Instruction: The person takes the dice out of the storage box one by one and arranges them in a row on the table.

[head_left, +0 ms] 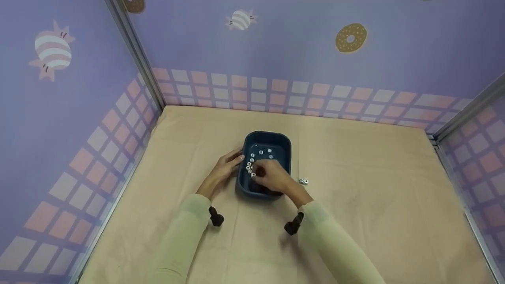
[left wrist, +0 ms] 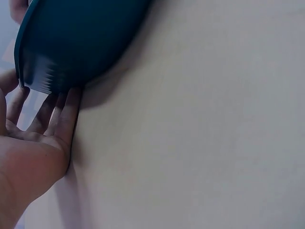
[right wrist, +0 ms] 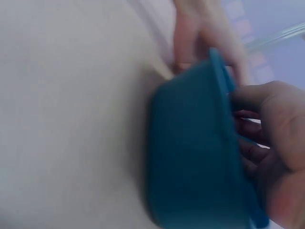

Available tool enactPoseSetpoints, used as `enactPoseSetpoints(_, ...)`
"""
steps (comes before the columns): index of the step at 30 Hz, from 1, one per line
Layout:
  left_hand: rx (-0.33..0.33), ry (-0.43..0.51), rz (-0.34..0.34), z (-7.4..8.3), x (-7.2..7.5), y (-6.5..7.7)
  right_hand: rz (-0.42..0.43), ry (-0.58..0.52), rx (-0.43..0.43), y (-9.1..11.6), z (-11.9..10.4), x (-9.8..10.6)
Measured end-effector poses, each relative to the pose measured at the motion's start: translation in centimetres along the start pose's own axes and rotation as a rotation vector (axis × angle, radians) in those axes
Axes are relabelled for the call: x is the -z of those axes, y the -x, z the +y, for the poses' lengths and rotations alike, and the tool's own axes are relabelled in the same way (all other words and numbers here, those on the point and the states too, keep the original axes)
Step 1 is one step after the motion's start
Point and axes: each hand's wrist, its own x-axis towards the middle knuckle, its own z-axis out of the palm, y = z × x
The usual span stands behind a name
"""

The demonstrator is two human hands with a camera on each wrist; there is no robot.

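1. Fingers of the right hand (head_left: pixel 274 176) are bent and reach down inside the blue box (head_left: pixel 266 138), over its near half; the thumb and forefinger curve toward each other. Their tips are partly hidden, so I cannot tell whether they pinch anything.

2. Fingers of the left hand (head_left: pixel 223 170) are fairly straight and spread a little, laid against the outside of the box's left wall. The left wrist view shows their tips at the lower part of that wall, with the thumb up at the rim. Only the box is in touch with them.

3. Between the two sets of fingers, and just left of the right fingertips, sits a cluster of small white cubes (head_left: pixel 248 167) with dark marks, close to the box's left inner wall.

4. Past the right fingertips, toward the far end of the box, more marked cubes (head_left: pixel 269 150) lie apart from one another on the box floor.

5. Outside the box, to the right of the right fingers and close by the wrist, two further cubes (head_left: pixel 306 182) lie side by side on the beige cloth (head_left: pixel 363 177).

6. Behind the fingers of each hand comes a pale green sleeve (head_left: pixel 335 240), with a small black device (head_left: pixel 292 225) at each cuff.

7. Well beyond the fingers stands a purple wall (head_left: pixel 284 43) with pink and white squares along its foot.
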Motion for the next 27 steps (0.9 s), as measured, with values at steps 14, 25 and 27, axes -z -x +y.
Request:
enactPoseSetpoints(14, 0.006, 0.005, 0.008, -0.3, 0.9, 0.3, 0.418, -0.083, -0.063, 9.0, 8.2, 5.0)
enactPoseSetpoints(25, 0.008, 0.034, -0.009, -0.2, 0.5, -0.1, 0.405, -0.058, -0.248, 12.2, 12.4, 3.8)
enactPoseSetpoints(27, 0.008, 0.038, -0.014, -0.3, 0.4, -0.2, 0.392, -0.059, -0.261, 12.3, 12.5, 3.8)
